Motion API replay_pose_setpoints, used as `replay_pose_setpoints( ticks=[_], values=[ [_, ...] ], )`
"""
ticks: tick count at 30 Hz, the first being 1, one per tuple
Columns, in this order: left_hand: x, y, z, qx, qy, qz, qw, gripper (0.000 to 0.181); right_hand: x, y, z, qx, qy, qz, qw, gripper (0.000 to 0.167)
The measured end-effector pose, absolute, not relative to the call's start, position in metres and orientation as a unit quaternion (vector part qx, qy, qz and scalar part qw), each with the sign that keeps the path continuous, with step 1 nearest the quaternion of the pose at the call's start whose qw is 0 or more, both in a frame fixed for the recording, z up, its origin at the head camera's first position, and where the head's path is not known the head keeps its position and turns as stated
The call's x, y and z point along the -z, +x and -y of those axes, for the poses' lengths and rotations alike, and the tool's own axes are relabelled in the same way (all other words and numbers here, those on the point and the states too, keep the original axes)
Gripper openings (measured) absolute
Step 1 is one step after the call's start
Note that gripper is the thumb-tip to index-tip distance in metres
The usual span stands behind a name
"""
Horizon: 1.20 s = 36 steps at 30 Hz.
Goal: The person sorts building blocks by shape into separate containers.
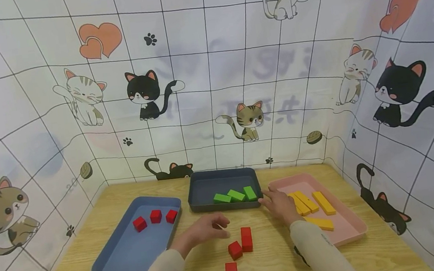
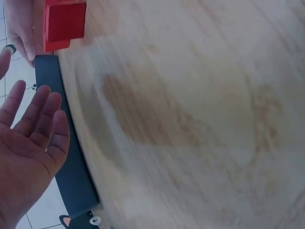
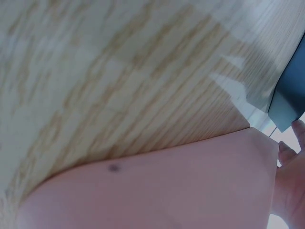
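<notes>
As the dark tray [image 1: 215, 184] sits at centre frame, green blocks [image 1: 236, 195] along its near side, a person's right grip [image 1: 280, 202] touches its lower-right corner, fingers extended and no block visible in it. The left grip [image 1: 204, 229], empty and loosely spread, hovers just upper left of the loose red blocks [image 1: 235, 250] at lower centre. Steadying or nudging the tray looks to be the step in hand; light, level pressure low on its wall should spare the green blocks a slide. Close above stands the wall sheet [image 1: 192, 74], leaving little room. At right, the pink tray [image 1: 346, 230] with its yellow blocks [image 1: 323, 203] crowds the right grip; at left, the blue tray's [image 1: 129, 252] edge limits the other. Bare worktop [image 1: 207, 265] at lower centre offers the freest path, red blocks aside.
</notes>
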<state>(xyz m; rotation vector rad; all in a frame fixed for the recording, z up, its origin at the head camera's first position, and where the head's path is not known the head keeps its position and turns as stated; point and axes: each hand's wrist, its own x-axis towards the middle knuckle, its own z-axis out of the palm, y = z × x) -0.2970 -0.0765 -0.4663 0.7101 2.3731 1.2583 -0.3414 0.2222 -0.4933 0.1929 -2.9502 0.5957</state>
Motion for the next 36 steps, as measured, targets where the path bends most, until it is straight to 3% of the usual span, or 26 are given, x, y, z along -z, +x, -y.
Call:
replay_pose_setpoints(
  ticks=[22, 36],
  values=[
    [0.479, -0.284, 0.064, -0.446, 0.271, -0.814, 0.255, 0.032, 0.493, -0.341, -0.222, -0.195, 0.06, 0.977, 0.058, 0.051],
    [0.482, -0.285, 0.062, -0.415, 0.277, -0.824, 0.269, 0.031, 0.493, -0.34, -0.22, -0.203, 0.056, 0.976, 0.062, 0.05]
  ],
)
